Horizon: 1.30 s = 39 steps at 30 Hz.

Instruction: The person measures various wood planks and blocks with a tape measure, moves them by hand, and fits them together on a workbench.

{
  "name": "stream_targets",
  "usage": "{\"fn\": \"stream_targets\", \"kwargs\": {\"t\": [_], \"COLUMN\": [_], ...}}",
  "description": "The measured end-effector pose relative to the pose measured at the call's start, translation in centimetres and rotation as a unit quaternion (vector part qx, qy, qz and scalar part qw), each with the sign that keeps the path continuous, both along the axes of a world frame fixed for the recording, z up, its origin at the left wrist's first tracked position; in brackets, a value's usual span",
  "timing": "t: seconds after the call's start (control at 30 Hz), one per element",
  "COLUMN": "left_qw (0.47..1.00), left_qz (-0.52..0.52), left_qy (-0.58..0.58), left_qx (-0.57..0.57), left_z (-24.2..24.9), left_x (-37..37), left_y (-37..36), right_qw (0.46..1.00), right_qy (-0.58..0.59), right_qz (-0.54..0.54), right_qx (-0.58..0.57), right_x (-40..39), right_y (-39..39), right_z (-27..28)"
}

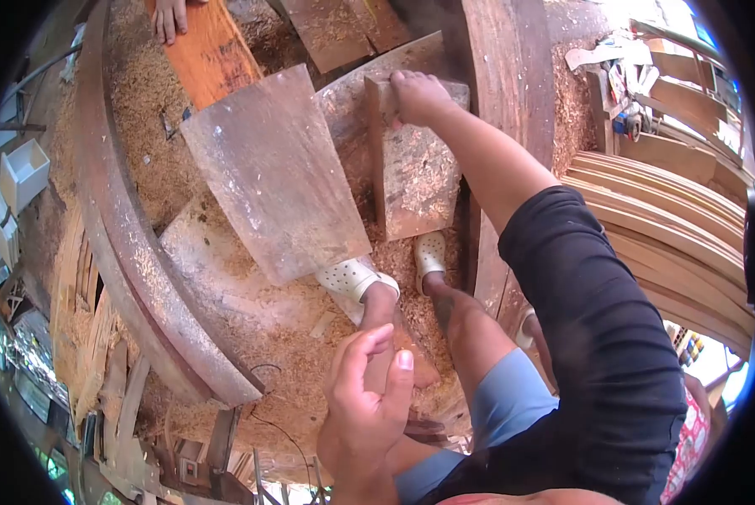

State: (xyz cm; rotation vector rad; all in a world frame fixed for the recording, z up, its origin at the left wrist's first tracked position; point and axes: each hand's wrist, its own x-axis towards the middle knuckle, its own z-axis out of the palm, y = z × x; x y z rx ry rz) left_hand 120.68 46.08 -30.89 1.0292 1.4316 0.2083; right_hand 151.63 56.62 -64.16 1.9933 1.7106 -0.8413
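My right hand grips the upper edge of a thick wooden block, fingers curled over it. Sawdust and shavings lie on the block's face; part of its top is hidden under the hand. My left hand is raised in front of my body, palm turned up and inward, thumb and fingers apart, with nothing in it. A wide flat board lies tilted left of the block, above my cream clog.
Another person's hand rests on an orange-brown plank at the top. A long curved timber runs down the left. Stacked planks stand at the right. Wood shavings cover the ground, where a thin cable lies.
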Motion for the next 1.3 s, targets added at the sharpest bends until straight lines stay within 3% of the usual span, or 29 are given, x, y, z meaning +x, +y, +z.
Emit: {"fn": "stream_targets", "kwargs": {"t": [0.47,0.67,1.07,1.23,1.3], "left_qw": [0.998,0.996,0.996,0.996,0.995], "left_qz": [-0.062,-0.087,-0.082,-0.084,-0.090], "left_qy": [-0.017,-0.007,0.005,0.009,0.010], "left_qx": [0.025,0.015,-0.024,-0.040,-0.039], "left_z": [0.4,0.0,-1.3,-2.3,-2.6], "left_x": [2.1,2.9,4.7,5.4,5.6], "left_y": [-3.6,-5.7,-9.7,-11.4,-11.8], "right_qw": [0.998,0.990,0.973,0.977,0.991], "right_qy": [-0.032,-0.051,-0.071,-0.059,-0.044], "right_qz": [0.040,0.018,0.017,0.008,0.008], "right_qx": [0.043,0.134,0.219,0.205,0.125], "right_x": [-1.1,-2.3,-5.2,-7.1,-7.3], "right_y": [-2.9,-5.9,-14.0,-18.5,-19.4], "right_z": [4.3,5.5,13.4,17.6,19.5]}}
